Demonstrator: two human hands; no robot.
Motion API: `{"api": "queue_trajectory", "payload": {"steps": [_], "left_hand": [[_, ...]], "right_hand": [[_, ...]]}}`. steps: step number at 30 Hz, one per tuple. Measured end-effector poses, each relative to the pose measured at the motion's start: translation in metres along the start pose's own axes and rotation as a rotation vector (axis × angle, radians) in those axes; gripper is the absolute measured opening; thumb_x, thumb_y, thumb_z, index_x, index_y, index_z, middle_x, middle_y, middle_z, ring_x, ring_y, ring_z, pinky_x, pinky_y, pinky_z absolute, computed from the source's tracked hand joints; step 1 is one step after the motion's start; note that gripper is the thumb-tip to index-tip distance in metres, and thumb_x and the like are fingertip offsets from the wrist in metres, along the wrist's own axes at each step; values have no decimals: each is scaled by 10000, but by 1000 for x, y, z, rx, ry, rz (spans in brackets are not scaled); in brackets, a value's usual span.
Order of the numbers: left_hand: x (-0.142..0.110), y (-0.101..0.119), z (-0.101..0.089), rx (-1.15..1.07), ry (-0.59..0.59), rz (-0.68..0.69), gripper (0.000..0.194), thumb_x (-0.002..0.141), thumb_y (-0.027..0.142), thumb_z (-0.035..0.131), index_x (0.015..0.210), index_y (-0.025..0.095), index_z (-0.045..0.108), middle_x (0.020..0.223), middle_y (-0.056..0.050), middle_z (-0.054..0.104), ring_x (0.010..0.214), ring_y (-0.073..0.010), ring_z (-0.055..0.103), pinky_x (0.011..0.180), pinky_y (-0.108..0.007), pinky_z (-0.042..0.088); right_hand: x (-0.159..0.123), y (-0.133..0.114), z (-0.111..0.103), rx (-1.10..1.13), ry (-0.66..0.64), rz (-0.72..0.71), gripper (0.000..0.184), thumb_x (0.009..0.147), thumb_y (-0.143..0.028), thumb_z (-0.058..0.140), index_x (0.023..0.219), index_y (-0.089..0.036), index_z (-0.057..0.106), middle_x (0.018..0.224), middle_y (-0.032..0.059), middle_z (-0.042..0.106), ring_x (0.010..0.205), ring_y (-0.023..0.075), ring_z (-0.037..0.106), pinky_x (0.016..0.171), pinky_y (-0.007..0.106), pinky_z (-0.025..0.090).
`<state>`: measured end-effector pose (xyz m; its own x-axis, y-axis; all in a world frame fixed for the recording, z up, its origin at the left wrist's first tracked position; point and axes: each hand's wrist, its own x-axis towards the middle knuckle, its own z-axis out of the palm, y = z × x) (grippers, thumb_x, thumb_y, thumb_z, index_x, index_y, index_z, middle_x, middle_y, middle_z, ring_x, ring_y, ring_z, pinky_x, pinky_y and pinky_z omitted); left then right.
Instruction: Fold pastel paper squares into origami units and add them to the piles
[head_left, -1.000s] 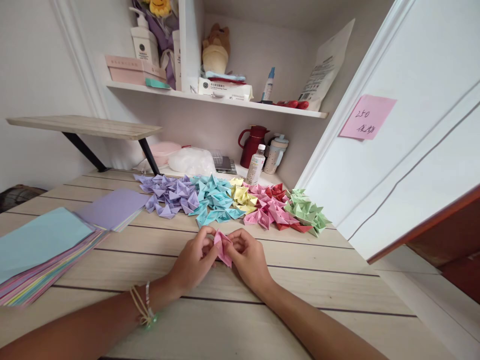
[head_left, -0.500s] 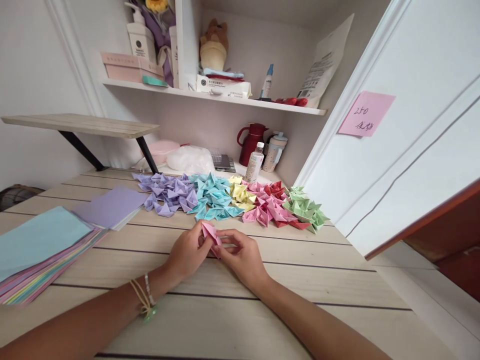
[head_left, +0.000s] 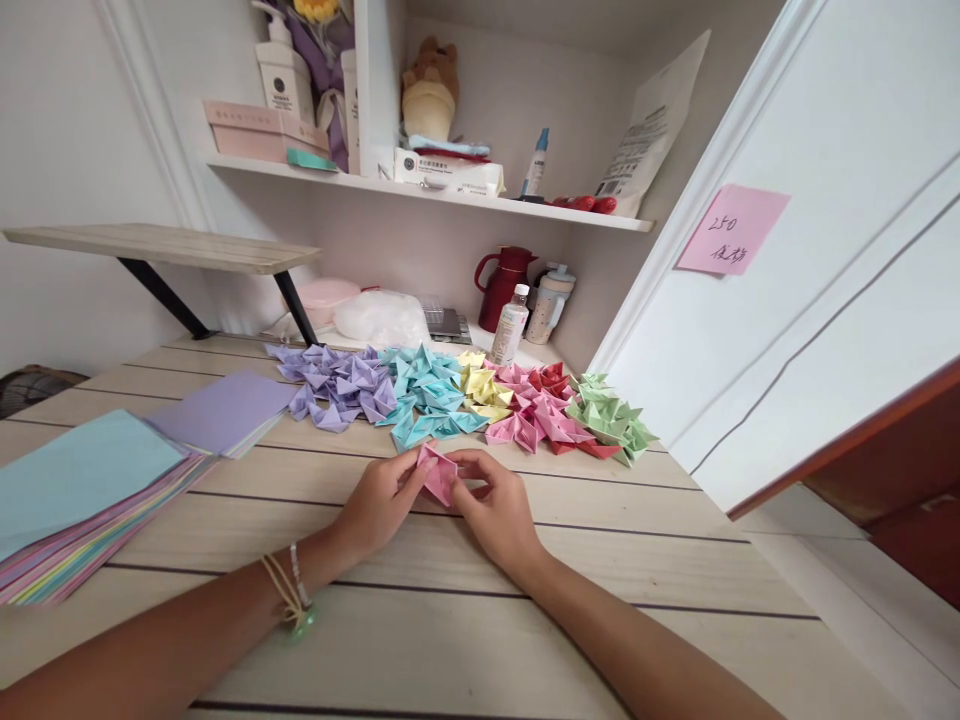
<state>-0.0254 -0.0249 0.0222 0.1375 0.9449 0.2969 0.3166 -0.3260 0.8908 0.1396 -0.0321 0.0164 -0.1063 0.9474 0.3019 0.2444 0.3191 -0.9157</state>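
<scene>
Between my hands is a small piece of folded pink paper (head_left: 438, 476), raised just above the wooden table (head_left: 420, 640). My left hand (head_left: 382, 498) pinches its left side, thumb in front. On the right side, the thumb and fingers of my right hand (head_left: 496, 505) grip the paper's edge. Beyond the hands lie heaps of folded paper boats: purple (head_left: 341, 385), light blue (head_left: 427, 395), yellow (head_left: 484, 388), pink with some red (head_left: 540, 410), and green (head_left: 611, 415).
Stacked sheets of coloured paper (head_left: 82, 480) lie at the left, with purple sheets (head_left: 225, 410) beside them. A bottle (head_left: 510, 325) stands behind the boats, near a red jug (head_left: 502, 285) and a tumbler (head_left: 550, 305). A small raised shelf (head_left: 165, 248) overhangs the table's back left.
The pink paper has turned and been spread wider, so more of its face shows. My right hand has shifted slightly to the right.
</scene>
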Motion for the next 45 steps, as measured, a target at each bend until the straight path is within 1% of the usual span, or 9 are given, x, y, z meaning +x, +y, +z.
{"api": "queue_trajectory", "payload": {"steps": [3, 5, 9, 13, 17, 21, 32, 41, 45], "left_hand": [[-1, 2, -1, 3, -34, 4, 313, 848, 435, 544, 823, 179, 722, 591, 20, 617, 590, -152, 548, 617, -230, 434], [-2, 3, -2, 4, -44, -1, 330, 848, 432, 546, 930, 173, 733, 559, 24, 610, 553, -150, 556, 587, -230, 432], [-2, 2, -3, -36, -76, 9, 416, 829, 413, 578, 1161, 182, 674, 745, -16, 710, 586, -149, 607, 604, -240, 474], [-2, 2, -4, -110, -120, 20, 402, 811, 412, 606, 1140, 196, 687, 1044, -82, 717, 736, -190, 662, 707, -288, 526], [-1, 6, -4, -125, -105, 20, 352, 819, 408, 597, 1073, 191, 710, 1054, -87, 714, 938, -233, 647, 851, -326, 511], [-1, 7, -3, -158, -154, 10, 338, 857, 407, 545, 1071, 190, 691, 1055, -76, 701, 879, -204, 648, 813, -303, 515], [-5, 1, 1, 76, -249, 72, 360, 815, 330, 597, 1156, 215, 593, 929, -43, 687, 770, -183, 616, 702, -264, 474], [-5, 0, 3, 168, -292, 107, 330, 813, 273, 574, 1137, 211, 579, 1008, -65, 674, 887, -209, 621, 792, -300, 485], [-4, -1, 2, 249, -315, 145, 313, 839, 262, 540, 1148, 212, 541, 1041, -63, 663, 905, -200, 621, 798, -307, 488]], "right_hand": [[2, 3, -1, 68, 19, 62, 231, 776, -280, 596, 986, -225, 675, 918, 39, 719, 808, 194, 643, 592, 268, 503], [4, 5, 0, 130, 21, 83, 233, 767, -280, 598, 977, -215, 676, 894, 41, 716, 763, 181, 627, 581, 261, 485], [6, 9, 1, 306, 10, 91, 227, 758, -278, 596, 957, -202, 676, 912, 44, 709, 743, 161, 613, 666, 274, 487], [9, 13, 1, 445, 10, 139, 179, 742, -287, 605, 881, -209, 686, 867, 24, 697, 763, 158, 612, 727, 283, 484], [10, 13, 0, 508, 20, 193, 158, 750, -310, 601, 821, -210, 699, 836, 18, 684, 787, 164, 615, 769, 294, 484], [11, 14, -1, 553, -10, 229, 151, 743, -327, 620, 819, -221, 695, 808, 6, 669, 764, 162, 610, 742, 285, 487], [13, 11, -4, 362, -87, 177, 139, 756, -333, 584, 791, -205, 625, 765, -16, 625, 695, 134, 568, 655, 240, 454], [9, 13, -4, -40, -147, 11, 185, 674, -167, 557, 850, -217, 536, 754, -35, 594, 675, 140, 524, 619, 250, 403], [8, 13, -4, -98, -152, -16, 193, 677, -157, 541, 859, -216, 516, 775, -32, 596, 684, 144, 524, 615, 250, 389]]}}
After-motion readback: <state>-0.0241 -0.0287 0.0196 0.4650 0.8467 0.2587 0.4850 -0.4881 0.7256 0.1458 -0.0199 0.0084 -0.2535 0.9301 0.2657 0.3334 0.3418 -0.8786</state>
